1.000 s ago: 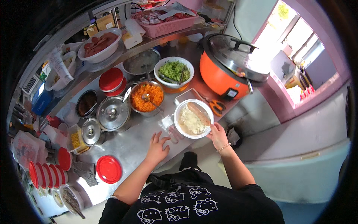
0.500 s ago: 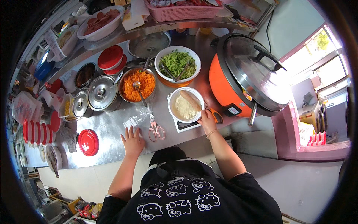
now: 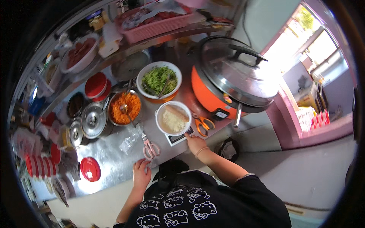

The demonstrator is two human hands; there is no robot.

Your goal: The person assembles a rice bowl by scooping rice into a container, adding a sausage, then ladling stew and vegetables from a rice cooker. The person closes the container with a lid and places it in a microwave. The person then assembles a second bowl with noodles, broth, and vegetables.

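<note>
My right hand (image 3: 195, 143) rests at the front edge of a small kitchen scale (image 3: 179, 138) on the steel counter (image 3: 110, 159). On the scale stands a white bowl (image 3: 173, 118) with rice and a pale piece of food. My left hand (image 3: 141, 174) lies flat with fingers apart near the counter's front edge, holding nothing. Pink-handled scissors (image 3: 150, 148) lie just above it. Orange-handled scissors (image 3: 203, 124) lie to the right of the bowl.
A large orange rice cooker (image 3: 232, 76) with a closed lid stands at the right. Behind the bowl are a bowl of chopped greens (image 3: 159, 80), a pot of orange shredded food (image 3: 124, 108), lidded steel pots (image 3: 93, 121), red lids (image 3: 90, 169) and a crumpled plastic bag (image 3: 130, 137).
My right hand has slid from the white bowl's rim down to the front of the scale. My left hand has drawn back toward the counter's edge.
</note>
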